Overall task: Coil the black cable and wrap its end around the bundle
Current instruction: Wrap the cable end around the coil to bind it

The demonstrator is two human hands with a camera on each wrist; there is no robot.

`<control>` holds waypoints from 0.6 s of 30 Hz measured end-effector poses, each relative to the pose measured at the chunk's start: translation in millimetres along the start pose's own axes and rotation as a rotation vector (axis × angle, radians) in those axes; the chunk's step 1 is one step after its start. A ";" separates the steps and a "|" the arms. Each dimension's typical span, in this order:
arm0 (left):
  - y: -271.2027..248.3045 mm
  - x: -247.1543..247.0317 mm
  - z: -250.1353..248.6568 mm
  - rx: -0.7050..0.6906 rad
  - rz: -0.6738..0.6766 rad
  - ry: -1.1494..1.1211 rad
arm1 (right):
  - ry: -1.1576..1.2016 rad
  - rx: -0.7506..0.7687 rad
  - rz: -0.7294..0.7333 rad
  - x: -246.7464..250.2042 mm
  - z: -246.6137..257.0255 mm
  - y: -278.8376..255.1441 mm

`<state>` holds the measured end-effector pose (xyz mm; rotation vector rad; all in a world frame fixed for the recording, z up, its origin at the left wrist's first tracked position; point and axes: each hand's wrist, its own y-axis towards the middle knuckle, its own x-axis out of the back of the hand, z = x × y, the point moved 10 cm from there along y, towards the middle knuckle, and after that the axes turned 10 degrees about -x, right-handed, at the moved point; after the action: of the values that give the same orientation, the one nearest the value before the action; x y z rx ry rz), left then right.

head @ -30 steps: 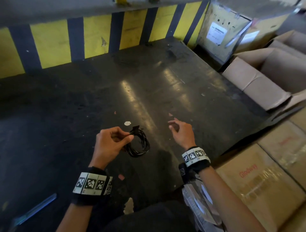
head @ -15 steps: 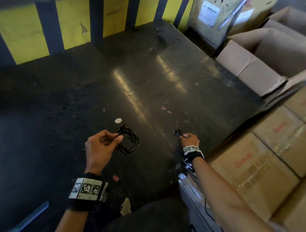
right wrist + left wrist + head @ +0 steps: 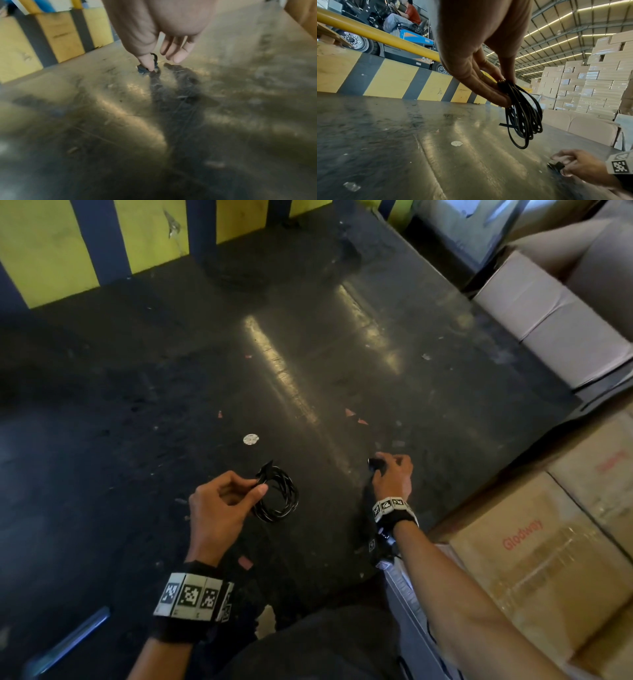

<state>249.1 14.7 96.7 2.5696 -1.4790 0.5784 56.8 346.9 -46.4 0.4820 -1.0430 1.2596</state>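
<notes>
The black cable (image 3: pixel 278 498) is wound into a small coil of several loops. My left hand (image 3: pixel 222 505) pinches it at its near side between thumb and fingers, just above the dark tabletop (image 3: pixel 308 354). In the left wrist view the coil (image 3: pixel 526 117) hangs from my left hand's fingertips (image 3: pixel 503 100), and a short loose end sticks out at its left. To the right, my right hand (image 3: pixel 392 475) is down at the table and pinches a small black piece (image 3: pixel 374 463). The same piece (image 3: pixel 556 165) (image 3: pixel 145 69) is too blurred to identify.
Sealed cardboard boxes (image 3: pixel 548 559) stand close on the right and open ones (image 3: pixel 555 313) lie farther back. A yellow-and-black striped barrier (image 3: pixel 51 251) closes the far side. A white round sticker (image 3: pixel 250 439) lies on the table. A seated person on a vehicle (image 3: pixel 406 19) is beyond the barrier.
My right hand, open in the air a second ago, dropped to the table on the right and closed on the small black piece. My left hand kept holding the coil.
</notes>
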 end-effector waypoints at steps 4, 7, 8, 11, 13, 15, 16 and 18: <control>-3.3 1.1 6.9 0.016 0.012 0.016 | -0.080 0.147 0.025 -0.3 11.3 2.6; -5.2 2.0 8.2 0.027 0.021 0.027 | -0.044 0.179 0.104 -6.0 13.9 6.3; -5.3 2.5 7.7 0.027 0.022 0.029 | -0.015 0.164 0.121 -5.3 14.5 6.8; -4.9 3.7 5.8 0.025 0.012 0.027 | 0.063 0.120 0.133 -0.7 14.6 5.1; -4.8 4.3 4.6 0.019 -0.003 0.023 | 0.106 0.099 0.141 1.0 14.5 0.6; -5.1 4.6 3.7 0.013 -0.015 0.019 | 0.163 0.079 0.155 3.9 14.0 -3.0; -5.6 5.0 3.3 0.011 -0.021 0.015 | 0.205 0.061 0.176 5.5 14.4 -5.8; -6.4 6.8 1.7 0.004 -0.033 0.007 | 0.276 0.060 0.217 10.2 19.8 -13.7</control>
<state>258.1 12.0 98.3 2.5868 -1.4324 0.5861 61.8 332.7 -25.0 0.2354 -0.8408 1.5058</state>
